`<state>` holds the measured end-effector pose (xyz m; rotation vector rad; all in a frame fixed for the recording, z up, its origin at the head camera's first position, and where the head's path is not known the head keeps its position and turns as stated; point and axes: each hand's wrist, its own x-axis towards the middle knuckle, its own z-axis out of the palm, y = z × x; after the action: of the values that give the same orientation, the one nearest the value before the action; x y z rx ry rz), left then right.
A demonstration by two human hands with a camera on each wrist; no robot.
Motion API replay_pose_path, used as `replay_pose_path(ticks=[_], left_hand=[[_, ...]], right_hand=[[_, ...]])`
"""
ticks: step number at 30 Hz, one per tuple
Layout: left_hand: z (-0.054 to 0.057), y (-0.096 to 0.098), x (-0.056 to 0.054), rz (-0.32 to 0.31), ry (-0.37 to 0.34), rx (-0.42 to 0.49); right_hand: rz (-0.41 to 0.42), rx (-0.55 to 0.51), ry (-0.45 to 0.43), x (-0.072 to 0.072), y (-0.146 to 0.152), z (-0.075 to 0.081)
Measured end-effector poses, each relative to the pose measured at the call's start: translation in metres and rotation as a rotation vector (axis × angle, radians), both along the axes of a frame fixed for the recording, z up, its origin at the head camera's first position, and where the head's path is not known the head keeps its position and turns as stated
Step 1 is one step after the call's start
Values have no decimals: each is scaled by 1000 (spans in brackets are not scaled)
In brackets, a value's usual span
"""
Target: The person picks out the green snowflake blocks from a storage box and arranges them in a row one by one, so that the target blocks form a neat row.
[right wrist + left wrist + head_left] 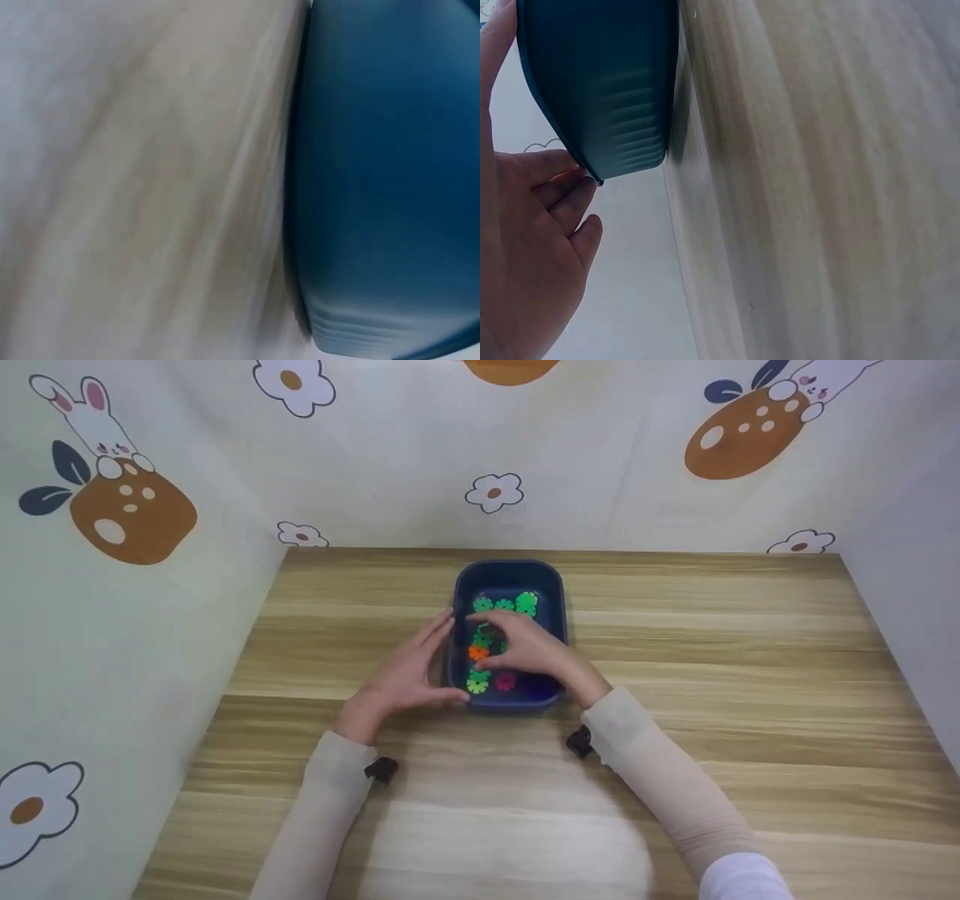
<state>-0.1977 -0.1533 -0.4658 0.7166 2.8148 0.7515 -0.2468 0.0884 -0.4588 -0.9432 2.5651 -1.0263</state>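
A dark blue plastic bin stands on the table, holding several small toothed plastic discs. My left hand touches the bin's left side, its fingers along the rim and its thumb by the near left corner. In the left wrist view, the fingertips of the left hand meet the rim. Inside the bin, my right hand curves over the discs with thumb and fingers apart; I see nothing between them. Green discs, an orange disc, a yellow-green disc and a pink disc show around it.
The wood-grain table extends on both sides of the bin. Behind it hangs a pale cloth printed with flowers and rabbits. The bin's outer wall fills the right of the right wrist view, which shows no fingers.
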Motion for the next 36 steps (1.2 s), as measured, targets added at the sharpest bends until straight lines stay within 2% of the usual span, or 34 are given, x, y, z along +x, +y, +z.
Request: replay_pose_path(ticks=[3,10,13,22,31,36], left_hand=[[0,1,0,2,0,-1],[-2,1,-2,-23,1,46],[-1,2,-1,-17,-4,46],[-2,2,1,10,-23,29],[-2,0,0,9,-26,44],[-2,-1,0,7,-26,59]], right_hand=[[13,-27,-29,0,-1,-2],[31,-142,-246,-1,0,-5],[36,-138,-285,-1,0,-7],[68,-26,-244,-3,-3,-11],[68,24,-288,-3,-5,-10],[82,71,-238,-3,-6,-9]])
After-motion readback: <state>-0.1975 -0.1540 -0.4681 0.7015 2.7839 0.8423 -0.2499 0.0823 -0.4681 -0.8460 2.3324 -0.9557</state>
